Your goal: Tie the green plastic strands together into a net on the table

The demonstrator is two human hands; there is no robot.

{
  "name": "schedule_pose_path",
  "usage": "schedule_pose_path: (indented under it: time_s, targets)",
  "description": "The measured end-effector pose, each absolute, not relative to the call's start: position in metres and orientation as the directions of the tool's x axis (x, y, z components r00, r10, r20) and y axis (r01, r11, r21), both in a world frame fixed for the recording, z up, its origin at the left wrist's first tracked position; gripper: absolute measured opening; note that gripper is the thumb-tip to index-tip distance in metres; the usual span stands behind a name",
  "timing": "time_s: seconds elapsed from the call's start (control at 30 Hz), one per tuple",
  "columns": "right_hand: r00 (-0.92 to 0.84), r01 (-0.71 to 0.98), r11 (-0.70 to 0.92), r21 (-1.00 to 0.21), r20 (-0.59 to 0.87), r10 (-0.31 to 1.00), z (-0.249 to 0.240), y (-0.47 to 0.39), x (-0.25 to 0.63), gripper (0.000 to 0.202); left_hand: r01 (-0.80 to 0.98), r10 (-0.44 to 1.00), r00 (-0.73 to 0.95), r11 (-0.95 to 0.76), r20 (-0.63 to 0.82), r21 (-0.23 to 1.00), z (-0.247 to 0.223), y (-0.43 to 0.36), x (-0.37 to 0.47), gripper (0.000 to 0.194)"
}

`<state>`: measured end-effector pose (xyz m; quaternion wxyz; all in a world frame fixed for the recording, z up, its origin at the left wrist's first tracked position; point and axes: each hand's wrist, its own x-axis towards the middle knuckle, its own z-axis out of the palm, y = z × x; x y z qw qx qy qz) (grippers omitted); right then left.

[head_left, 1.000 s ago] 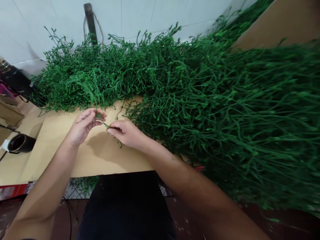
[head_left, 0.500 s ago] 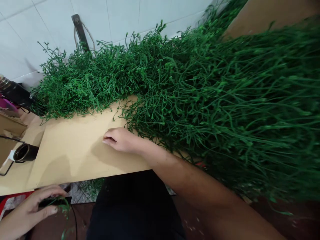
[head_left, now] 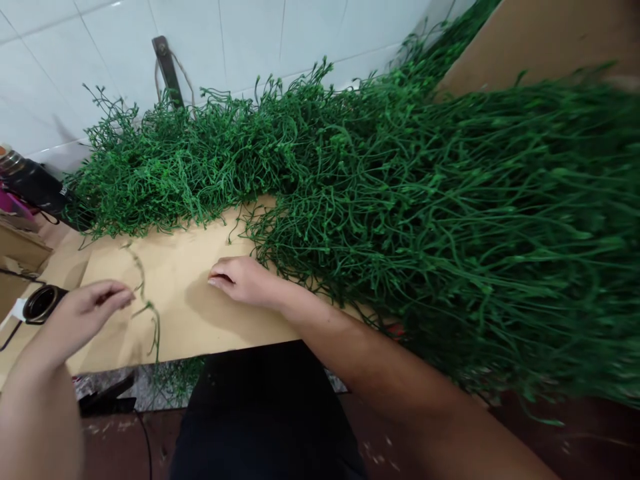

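My left hand (head_left: 103, 303) is over the left part of a tan cardboard sheet (head_left: 185, 267), its fingertips pinched on a thin green stem (head_left: 145, 297) that hangs beside them, blurred. Near the middle of the sheet my right hand (head_left: 240, 280) is closed, thumb against fingers; what it holds, if anything, is hidden. A large heap of green curly-tipped stems (head_left: 350, 180) lies behind and to the right of my right hand, close to its wrist.
A dark cup (head_left: 43, 305) and a black thermos (head_left: 35, 187) stand at the left. A metal bracket (head_left: 169, 73) is on the tiled wall. A cardboard piece (head_left: 540, 40) leans at upper right. Below the sheet, a black cable (head_left: 147, 440) hangs.
My left hand has risen from below the sheet's front edge to above the sheet, bringing a green stem with it. My right hand has barely moved.
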<state>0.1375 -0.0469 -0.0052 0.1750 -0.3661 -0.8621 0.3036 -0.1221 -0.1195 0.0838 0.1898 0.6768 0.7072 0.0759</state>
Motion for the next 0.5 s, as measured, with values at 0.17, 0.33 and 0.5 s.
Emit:
schedule_pose_path:
  time_s: [0.17, 0.33, 0.5]
  targets:
    - [-0.669, 0.521, 0.571, -0.635, 0.112, 0.735, -0.006, -0.048, 0.138, 0.025, 0.909, 0.944, 0.219, -0.106, -0.246, 0.402, 0.052, -0.082, -0.078, 0.038]
    - [-0.685, 0.543, 0.580, -0.607, 0.079, 0.724, -0.002, -0.048, 0.137, 0.025, 0.936, 0.966, 0.220, -0.169, -0.138, 0.307, 0.025, -0.094, -0.063, 0.036]
    - [-0.693, 0.559, 0.570, -0.602, 0.037, 0.720, 0.004, -0.051, 0.138, 0.025, 0.947, 0.932, 0.209, -0.117, -0.296, 0.301, 0.037, -0.122, -0.087, 0.020]
